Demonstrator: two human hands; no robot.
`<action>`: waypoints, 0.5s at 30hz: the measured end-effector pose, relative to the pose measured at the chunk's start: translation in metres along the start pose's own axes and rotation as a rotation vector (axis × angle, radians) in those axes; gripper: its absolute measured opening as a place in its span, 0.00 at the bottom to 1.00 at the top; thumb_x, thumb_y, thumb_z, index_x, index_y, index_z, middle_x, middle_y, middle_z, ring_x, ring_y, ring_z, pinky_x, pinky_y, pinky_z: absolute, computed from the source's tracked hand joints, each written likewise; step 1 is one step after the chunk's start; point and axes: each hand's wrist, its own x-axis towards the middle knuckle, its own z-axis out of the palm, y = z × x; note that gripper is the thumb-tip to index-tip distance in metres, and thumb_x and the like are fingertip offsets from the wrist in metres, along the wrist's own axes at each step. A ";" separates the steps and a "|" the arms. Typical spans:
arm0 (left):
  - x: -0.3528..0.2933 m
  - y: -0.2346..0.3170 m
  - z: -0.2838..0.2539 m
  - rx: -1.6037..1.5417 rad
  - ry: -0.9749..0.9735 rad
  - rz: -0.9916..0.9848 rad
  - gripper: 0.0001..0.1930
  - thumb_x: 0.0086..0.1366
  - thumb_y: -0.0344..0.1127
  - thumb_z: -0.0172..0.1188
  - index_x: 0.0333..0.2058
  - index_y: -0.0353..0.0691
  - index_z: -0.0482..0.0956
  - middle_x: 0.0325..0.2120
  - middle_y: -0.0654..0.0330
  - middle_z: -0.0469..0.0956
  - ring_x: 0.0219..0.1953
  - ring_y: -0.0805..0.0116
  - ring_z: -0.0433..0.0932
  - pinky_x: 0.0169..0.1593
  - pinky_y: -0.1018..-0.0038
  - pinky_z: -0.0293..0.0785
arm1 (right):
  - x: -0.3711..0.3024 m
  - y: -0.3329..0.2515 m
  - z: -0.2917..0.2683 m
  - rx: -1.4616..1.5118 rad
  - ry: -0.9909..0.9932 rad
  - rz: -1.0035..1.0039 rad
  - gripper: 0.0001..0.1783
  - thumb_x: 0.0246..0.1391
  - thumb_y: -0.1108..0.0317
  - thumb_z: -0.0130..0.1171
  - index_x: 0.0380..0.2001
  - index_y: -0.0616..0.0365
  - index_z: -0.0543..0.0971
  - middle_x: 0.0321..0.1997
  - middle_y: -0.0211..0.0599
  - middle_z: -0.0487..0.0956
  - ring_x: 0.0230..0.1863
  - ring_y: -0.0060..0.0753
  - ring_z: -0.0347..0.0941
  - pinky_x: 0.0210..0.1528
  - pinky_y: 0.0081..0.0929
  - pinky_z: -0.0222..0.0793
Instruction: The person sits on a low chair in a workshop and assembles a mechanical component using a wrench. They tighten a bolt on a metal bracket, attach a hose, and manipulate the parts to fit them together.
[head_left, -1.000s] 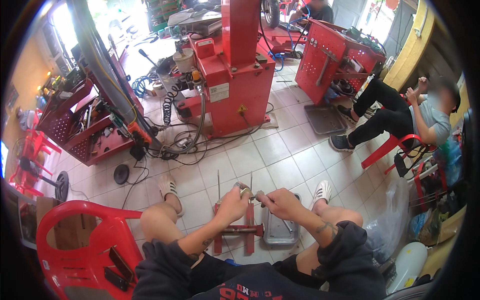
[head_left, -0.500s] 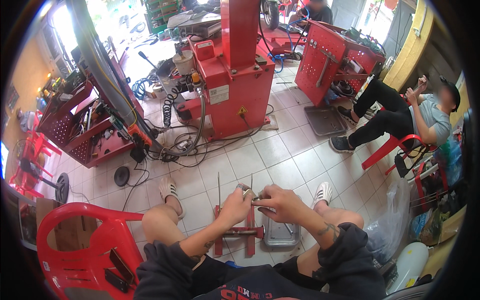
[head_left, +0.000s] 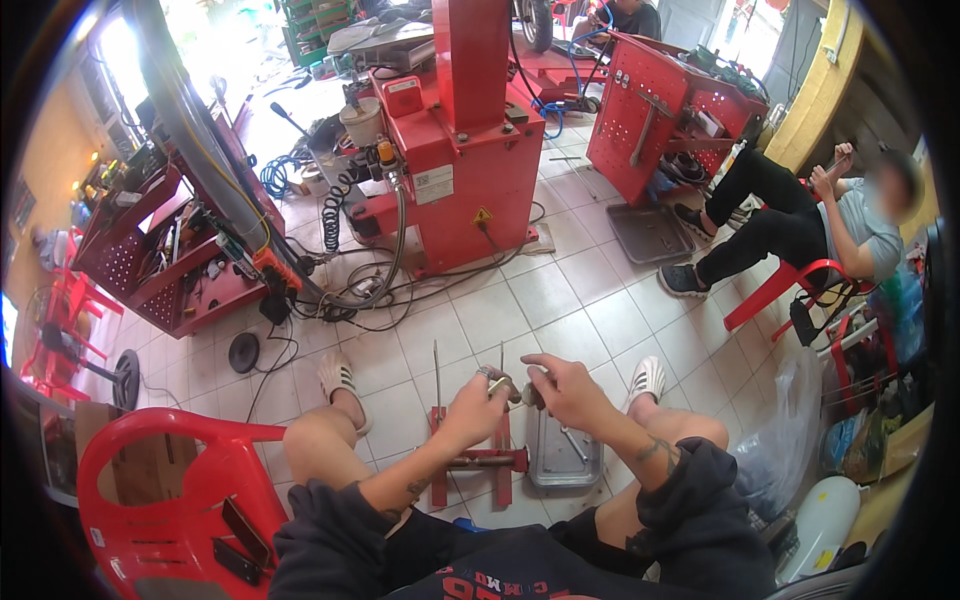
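Observation:
My left hand [head_left: 478, 408] is closed on a small metal part [head_left: 511, 391], pinched at the fingertips; its exact kind is too small to tell. Just to its right, my right hand [head_left: 568, 388] pinches a small greyish piece [head_left: 530, 396] between thumb and fingers, with its index finger stretched forward. A narrow gap shows between the two hands. Below them on the floor stands a red metal stand [head_left: 440, 485] with two thin upright rods [head_left: 437, 375]. Next to it, under my right hand, lies a grey metal tray [head_left: 566, 481] holding a long metal tool [head_left: 575, 445].
A red lift machine [head_left: 470, 215] stands ahead amid cables and a coiled hose. Red tool carts [head_left: 640, 120] flank it. At right a person [head_left: 850, 225] sits on a red chair near a dark tray [head_left: 650, 235]. A red plastic chair [head_left: 130, 440] at left bears two phones.
My right hand has drawn slightly right, away from the left, opening a gap between the held pieces. My left hand stays nearly in place.

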 end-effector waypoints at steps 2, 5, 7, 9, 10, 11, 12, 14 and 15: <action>0.003 0.011 -0.004 -0.263 -0.032 -0.065 0.13 0.72 0.35 0.51 0.49 0.32 0.71 0.34 0.55 0.80 0.36 0.66 0.82 0.42 0.70 0.78 | 0.005 0.011 -0.002 0.152 -0.038 0.084 0.17 0.64 0.67 0.53 0.53 0.60 0.77 0.33 0.42 0.82 0.35 0.32 0.79 0.41 0.29 0.74; 0.001 0.028 -0.010 -0.603 -0.053 -0.168 0.12 0.70 0.32 0.49 0.48 0.34 0.71 0.32 0.58 0.79 0.33 0.70 0.80 0.39 0.72 0.77 | 0.015 0.045 0.005 0.237 -0.097 0.009 0.18 0.62 0.69 0.54 0.53 0.63 0.78 0.37 0.41 0.82 0.38 0.29 0.78 0.44 0.27 0.74; -0.002 0.030 -0.016 -0.598 -0.092 -0.153 0.13 0.69 0.32 0.48 0.48 0.34 0.71 0.31 0.58 0.79 0.32 0.71 0.80 0.38 0.73 0.76 | 0.015 0.041 0.013 0.211 -0.120 -0.098 0.17 0.60 0.70 0.55 0.51 0.65 0.78 0.41 0.42 0.81 0.40 0.30 0.78 0.45 0.27 0.74; -0.006 0.036 -0.019 -0.604 -0.089 -0.157 0.13 0.67 0.31 0.48 0.49 0.34 0.71 0.30 0.58 0.79 0.30 0.72 0.79 0.37 0.74 0.75 | 0.016 0.038 0.014 0.147 -0.118 -0.182 0.17 0.60 0.70 0.57 0.51 0.67 0.78 0.43 0.42 0.81 0.41 0.30 0.78 0.45 0.27 0.74; -0.009 0.041 -0.020 -0.614 -0.070 -0.168 0.14 0.67 0.31 0.47 0.49 0.33 0.71 0.29 0.59 0.79 0.29 0.72 0.79 0.37 0.74 0.75 | 0.016 0.038 0.014 0.115 -0.117 -0.224 0.17 0.59 0.71 0.58 0.50 0.68 0.78 0.44 0.42 0.81 0.41 0.30 0.78 0.46 0.27 0.74; -0.010 0.044 -0.019 -0.624 -0.058 -0.178 0.14 0.66 0.30 0.47 0.49 0.33 0.71 0.28 0.60 0.78 0.28 0.72 0.78 0.36 0.75 0.75 | 0.016 0.040 0.014 0.127 -0.142 -0.210 0.17 0.60 0.70 0.58 0.50 0.67 0.78 0.43 0.41 0.81 0.41 0.29 0.78 0.46 0.27 0.74; -0.010 0.044 -0.019 -0.628 -0.063 -0.168 0.15 0.66 0.30 0.47 0.50 0.33 0.70 0.28 0.60 0.78 0.28 0.72 0.78 0.36 0.75 0.75 | 0.017 0.044 0.013 0.139 -0.166 -0.197 0.17 0.60 0.70 0.58 0.50 0.67 0.79 0.43 0.40 0.81 0.41 0.28 0.78 0.46 0.27 0.74; -0.009 0.040 -0.019 -0.637 -0.067 -0.150 0.16 0.66 0.30 0.47 0.52 0.33 0.70 0.29 0.59 0.78 0.27 0.73 0.77 0.36 0.75 0.75 | 0.017 0.045 0.015 0.209 -0.214 -0.144 0.16 0.60 0.70 0.59 0.49 0.67 0.79 0.42 0.38 0.81 0.41 0.27 0.78 0.45 0.27 0.74; -0.006 0.033 -0.020 -0.689 -0.050 -0.139 0.15 0.67 0.30 0.48 0.51 0.34 0.69 0.31 0.58 0.79 0.28 0.72 0.79 0.36 0.75 0.76 | 0.017 0.042 0.018 0.266 -0.238 -0.106 0.16 0.61 0.69 0.59 0.49 0.67 0.79 0.42 0.37 0.81 0.41 0.26 0.78 0.45 0.27 0.74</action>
